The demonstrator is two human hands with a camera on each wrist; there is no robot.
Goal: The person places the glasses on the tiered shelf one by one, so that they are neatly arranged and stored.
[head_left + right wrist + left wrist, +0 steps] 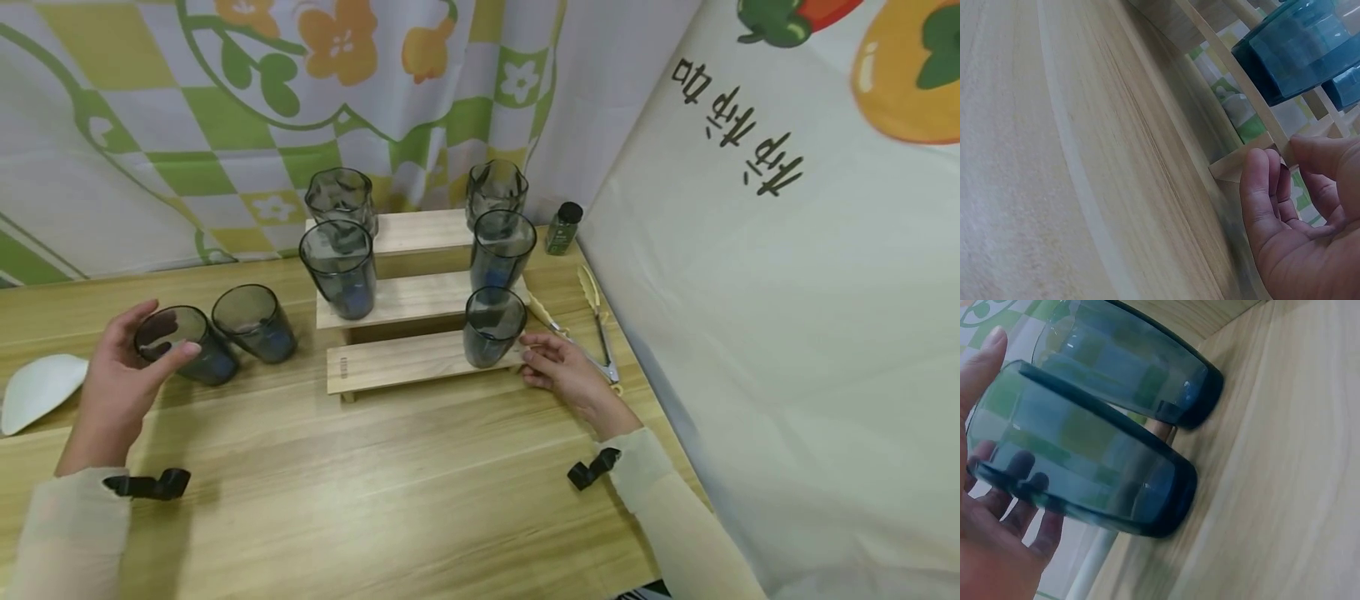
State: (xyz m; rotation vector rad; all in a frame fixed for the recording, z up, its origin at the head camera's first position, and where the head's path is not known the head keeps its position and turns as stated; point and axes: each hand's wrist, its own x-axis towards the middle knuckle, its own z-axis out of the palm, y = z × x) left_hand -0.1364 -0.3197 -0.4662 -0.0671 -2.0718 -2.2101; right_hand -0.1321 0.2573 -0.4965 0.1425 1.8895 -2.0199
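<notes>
At the left, my left hand (120, 375) grips a smoky blue-grey drinking glass (208, 360), thumb on the near side and fingers around the far side. In the left wrist view the glass (1091, 456) is tilted, its thick base close to the table. A matching glass (258, 325) stands right beside it. My right hand (566, 377) pinches the right end of the lowest board of a stepped wooden rack (405, 362), thumb above and fingers curled below. Just left of those fingers a glass (491, 333) stands on that board.
Two glasses (341, 271) (502, 250) stand on the middle step and two wavy glasses (341, 196) (497, 192) on the top one. Tongs (600, 329) and a dark-capped jar (562, 229) lie near the right wall. A white dish (41, 390) is at far left.
</notes>
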